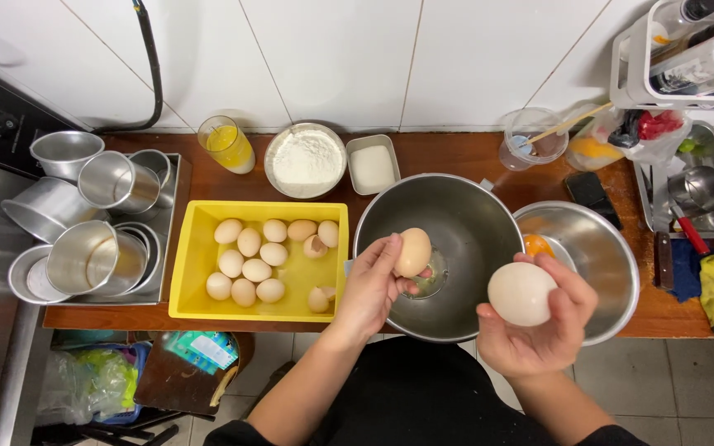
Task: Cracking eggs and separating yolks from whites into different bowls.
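here, over a wooden tabletop, the left hand has its fingers pinching a tan egg above a deep steel bowl, seemingly so drips land inside. the right hand has its fingers curled around a paler egg beside a second bowl holding a yolk. a yellow tray keeps more eggs near. the first bowl's contents are hard to make out.

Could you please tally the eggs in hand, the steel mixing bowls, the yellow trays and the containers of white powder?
Eggs in hand: 2, tan egg in left hand, pale egg in right hand
Steel mixing bowls: 2
Yellow tray: 1
Containers of white powder: 2, round bowl, rectangular tin
Total: 7
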